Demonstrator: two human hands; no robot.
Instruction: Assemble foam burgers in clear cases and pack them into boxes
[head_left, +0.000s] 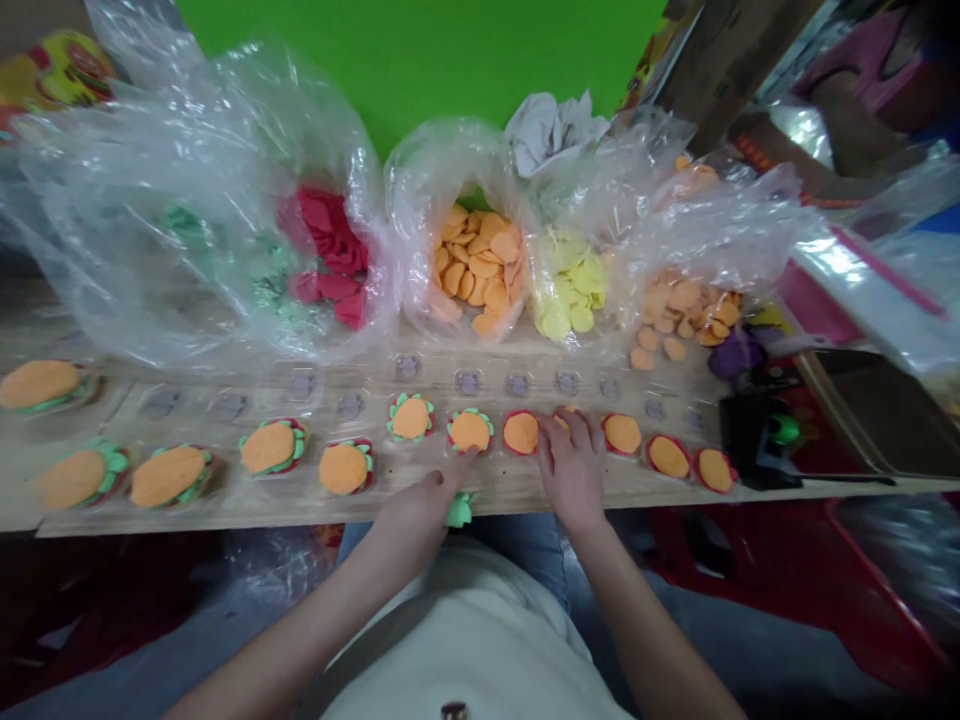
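Head view: both forearms reach forward from the lower edge, over a wooden jig (255,507), with the hands close together at its near row. Left hand (411,520) lies palm down, angled up and inward, fingers extended; its fingertips (466,458) touch the lower rim of a felt burger (470,432). A green felt piece (460,510) shows under the thumb side of that hand, at the jig's near edge, touching it. Grip on the piece: cannot tell, as the hand partly hides it. Right hand (573,475) lies palm down, fingers spread and slightly curved, not clenched, fingertips resting on a second felt burger (564,420), orange on red. More burgers stand in a row on both sides of the hands, some with green layers, others orange on red only. Grey round insets (467,383) line the jig's far side. Beyond lie plastic bags (409,210) of red, orange, yellow and green felt pieces.
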